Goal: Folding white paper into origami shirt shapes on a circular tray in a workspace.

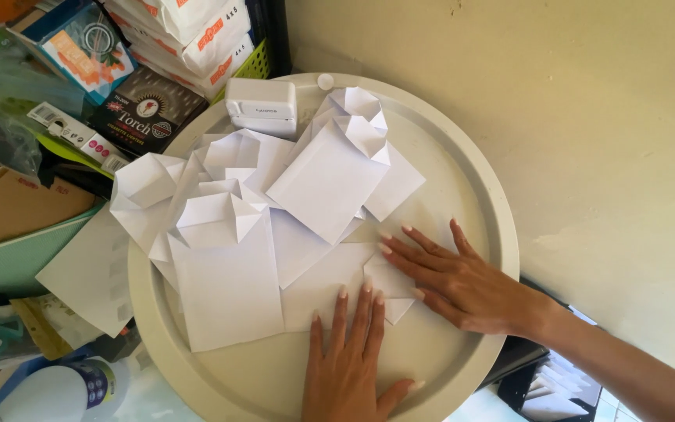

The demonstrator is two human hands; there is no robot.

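Pressing one paper sheet (337,285) (both hands flat) (353,367).

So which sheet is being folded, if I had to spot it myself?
Start at the round cream plastic tray. At its near edge, below the heap of finished white paper bags, lies one flat white paper sheet. Unlike the others, it is pinned under both hands, left hand and right hand.
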